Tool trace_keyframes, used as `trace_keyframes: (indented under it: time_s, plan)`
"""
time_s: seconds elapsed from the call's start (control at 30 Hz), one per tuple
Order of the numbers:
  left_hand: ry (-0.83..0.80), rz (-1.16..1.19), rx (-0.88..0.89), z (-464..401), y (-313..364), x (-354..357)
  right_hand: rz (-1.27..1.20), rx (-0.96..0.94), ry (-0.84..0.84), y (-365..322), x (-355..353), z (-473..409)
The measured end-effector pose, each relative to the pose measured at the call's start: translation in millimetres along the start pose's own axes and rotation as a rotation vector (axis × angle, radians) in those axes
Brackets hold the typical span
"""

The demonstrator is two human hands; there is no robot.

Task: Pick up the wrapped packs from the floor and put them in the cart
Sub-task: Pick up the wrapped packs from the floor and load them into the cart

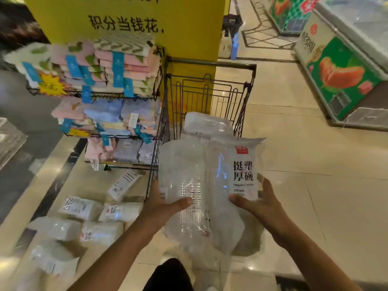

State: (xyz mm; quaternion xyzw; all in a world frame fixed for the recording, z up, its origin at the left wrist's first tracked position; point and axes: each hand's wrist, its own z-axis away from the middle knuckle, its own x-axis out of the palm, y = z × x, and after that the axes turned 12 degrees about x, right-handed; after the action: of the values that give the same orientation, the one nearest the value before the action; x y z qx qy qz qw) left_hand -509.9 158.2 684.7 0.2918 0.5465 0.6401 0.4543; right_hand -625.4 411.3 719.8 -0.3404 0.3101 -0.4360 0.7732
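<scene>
Currently, held packs: two clear wrapped packs, left pack point(184, 185) and right pack point(237, 175), side by side above the cart's near end.
Left hand point(165, 204): grips left pack, thumb on its front.
Right hand point(258, 202): grips right pack, thumb by its label.
Cart point(210, 66): another pack point(207, 122) inside.
Floor packs point(100, 213): several, left of cart.
Hidden: fingers behind packs; cart floor and near rim; pack contents unclear.
Surroundings: towel rack point(105, 85), yellow pillar point(178, 24), freezer point(344, 66).
</scene>
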Motion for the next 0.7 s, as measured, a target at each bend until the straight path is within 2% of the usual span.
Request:
trace_keyframes:
  time_s: [0.13, 0.43, 0.7]
  plan:
    - [0.094, 0.043, -0.014, -34, 4, 16, 0.067, -0.009, -0.065, -29, -12, -53]
    - [0.186, 0.233, -0.103, -140, 12, 72, 0.251, -0.032, -0.058, -114, -48, -157]
    - [0.520, 0.525, -0.187, -230, 18, 128, 0.559, -0.129, -0.223, -211, -49, -317]
